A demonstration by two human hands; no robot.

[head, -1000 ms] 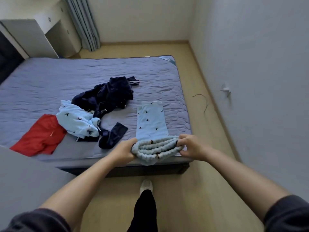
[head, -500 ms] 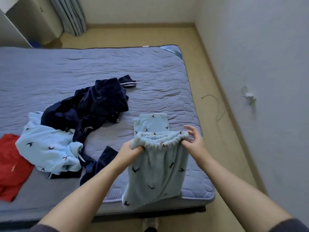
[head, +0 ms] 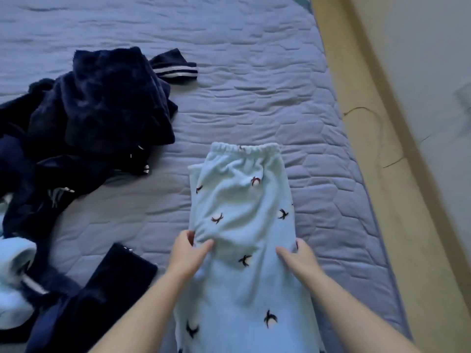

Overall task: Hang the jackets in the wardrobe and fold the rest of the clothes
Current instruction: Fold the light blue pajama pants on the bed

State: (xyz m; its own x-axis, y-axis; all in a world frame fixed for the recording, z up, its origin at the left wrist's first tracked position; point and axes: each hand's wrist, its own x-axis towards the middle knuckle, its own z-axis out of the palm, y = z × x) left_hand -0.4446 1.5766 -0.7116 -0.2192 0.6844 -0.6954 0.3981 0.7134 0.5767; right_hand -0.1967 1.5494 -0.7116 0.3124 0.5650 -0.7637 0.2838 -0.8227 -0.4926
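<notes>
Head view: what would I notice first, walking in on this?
The light blue trousers with dark bird prints lie spread on the near right part of the bed, waistband away from the viewer. The left hand and right hand grip their sides. To their left sprawls a heap of dark navy clothes.

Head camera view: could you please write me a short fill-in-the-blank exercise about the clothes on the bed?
1. The light blue trousers on the bed are printed with small dark ___.
2. The left hand and the right hand both hold the ___.
3. The dark blue clothes lie to the ___ of the trousers.
Missing words: birds; trousers; left.
</notes>
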